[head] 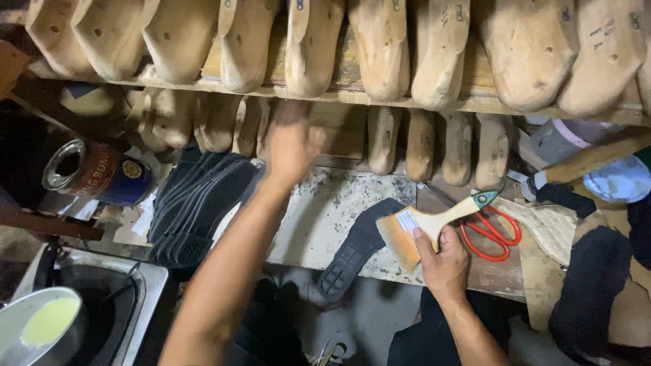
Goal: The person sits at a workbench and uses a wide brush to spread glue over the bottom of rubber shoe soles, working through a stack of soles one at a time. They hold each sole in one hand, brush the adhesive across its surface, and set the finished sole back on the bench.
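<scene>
Gripping a brush over the surface.
Right hand fingers wrapping its wooden handle, bristles just above a black sole; left hand blurring near stacked soles, finger state impossible to tell.

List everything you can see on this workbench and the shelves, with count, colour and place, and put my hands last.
wooden shoe lasts: about ten, pale wood, on the top shelf
smaller lasts: several, pale wood, on the lower shelf
stack of soles: one pile, black, on the bench at left
single sole: one, black, over the bench's front edge
brush: one, wooden handle, tan bristles, in the right hand
scissors: one pair, red handles, right of the brush
tin can: one, red and blue, open, at left
metal lid: one, with yellow glue, bottom left
left hand: blurred, raised near the lower shelf, holding nothing visible
right hand: gripping the brush
</scene>
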Demonstrator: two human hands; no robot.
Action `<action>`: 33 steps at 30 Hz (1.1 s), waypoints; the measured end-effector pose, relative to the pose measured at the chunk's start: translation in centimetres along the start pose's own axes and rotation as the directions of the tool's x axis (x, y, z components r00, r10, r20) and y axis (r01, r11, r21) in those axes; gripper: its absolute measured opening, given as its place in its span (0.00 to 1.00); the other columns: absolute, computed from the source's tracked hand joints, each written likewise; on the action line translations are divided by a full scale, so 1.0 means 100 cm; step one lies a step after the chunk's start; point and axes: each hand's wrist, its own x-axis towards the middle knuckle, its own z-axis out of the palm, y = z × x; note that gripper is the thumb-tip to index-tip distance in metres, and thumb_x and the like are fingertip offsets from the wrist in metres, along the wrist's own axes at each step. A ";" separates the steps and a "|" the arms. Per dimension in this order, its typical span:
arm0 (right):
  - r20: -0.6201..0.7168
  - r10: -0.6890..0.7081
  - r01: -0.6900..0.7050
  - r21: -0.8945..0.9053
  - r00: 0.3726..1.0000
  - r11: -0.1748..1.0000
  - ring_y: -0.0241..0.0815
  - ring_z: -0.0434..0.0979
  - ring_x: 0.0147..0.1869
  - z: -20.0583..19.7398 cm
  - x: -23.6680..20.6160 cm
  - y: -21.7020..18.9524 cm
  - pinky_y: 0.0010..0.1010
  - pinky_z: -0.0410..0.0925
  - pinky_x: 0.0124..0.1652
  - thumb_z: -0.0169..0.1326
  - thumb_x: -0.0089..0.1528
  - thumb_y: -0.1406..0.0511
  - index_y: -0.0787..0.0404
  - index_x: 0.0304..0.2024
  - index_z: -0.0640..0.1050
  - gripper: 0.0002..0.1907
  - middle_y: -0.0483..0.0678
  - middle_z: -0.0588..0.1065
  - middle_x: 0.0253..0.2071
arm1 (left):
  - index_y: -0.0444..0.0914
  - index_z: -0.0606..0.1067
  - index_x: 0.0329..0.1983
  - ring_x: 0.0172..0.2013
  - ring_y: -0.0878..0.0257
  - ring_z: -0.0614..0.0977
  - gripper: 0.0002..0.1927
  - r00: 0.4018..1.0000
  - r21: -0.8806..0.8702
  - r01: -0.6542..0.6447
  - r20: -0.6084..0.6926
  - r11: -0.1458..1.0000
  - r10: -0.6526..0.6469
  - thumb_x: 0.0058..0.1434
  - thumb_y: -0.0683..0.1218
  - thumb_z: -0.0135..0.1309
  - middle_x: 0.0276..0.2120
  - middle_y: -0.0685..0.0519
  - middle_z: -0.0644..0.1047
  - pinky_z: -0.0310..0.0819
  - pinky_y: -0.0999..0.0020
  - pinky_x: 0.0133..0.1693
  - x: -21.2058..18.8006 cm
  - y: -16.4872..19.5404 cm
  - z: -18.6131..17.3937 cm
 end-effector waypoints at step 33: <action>0.005 -0.022 0.022 -0.034 1.000 0.999 0.36 0.81 0.42 -0.002 0.006 0.017 0.29 0.71 0.42 0.59 0.64 0.63 0.69 0.47 0.76 0.16 0.52 0.82 0.40 | 0.30 0.75 0.55 0.53 0.39 0.79 0.22 0.972 0.319 -0.027 -0.213 0.947 0.100 0.56 0.39 0.54 0.49 0.34 0.78 0.74 0.49 0.56 0.034 -0.077 -0.049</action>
